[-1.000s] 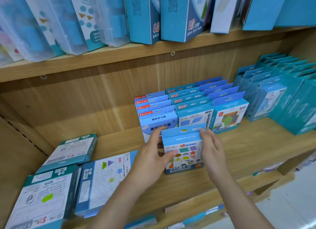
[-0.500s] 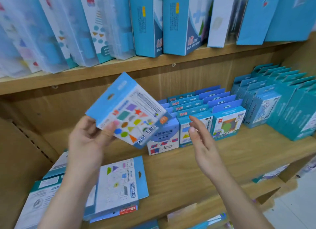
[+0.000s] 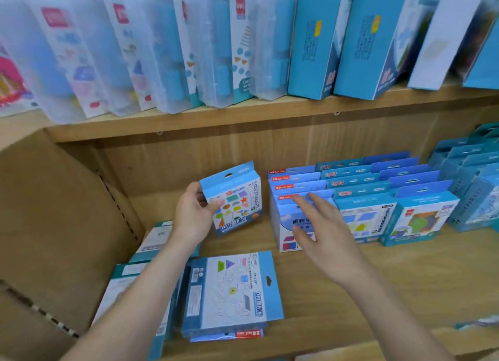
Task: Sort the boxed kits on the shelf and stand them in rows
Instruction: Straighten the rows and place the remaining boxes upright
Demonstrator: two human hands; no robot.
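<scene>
Curling round the kit (image 3: 237, 198), the left hand (image 3: 193, 215) holds it upright just left of the rows (image 3: 364, 198); the right hand (image 3: 324, 242) hovers before them, fingers spread, holding nothing. A flat stack (image 3: 229, 293) lies on the wooden shelf (image 3: 391, 279). Half a second ago the kit was tilted and higher

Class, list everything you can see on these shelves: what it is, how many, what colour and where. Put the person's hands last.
Shapes kit: one, blue and white, held upright left of the rows.
Standing rows: three, blue, middle of the lower shelf.
Teal boxes: several, standing far right.
Flat stack: at least two, blue and white, shelf front.
Flat teal-edged boxes: at least two, far left.
Clear cases: several, upper shelf, left.
Tall boxes: several, blue, upper shelf, right.
Shelf: wooden, two levels.
Left hand: grips the shapes kit.
Right hand: open, empty, before the leftmost row.
</scene>
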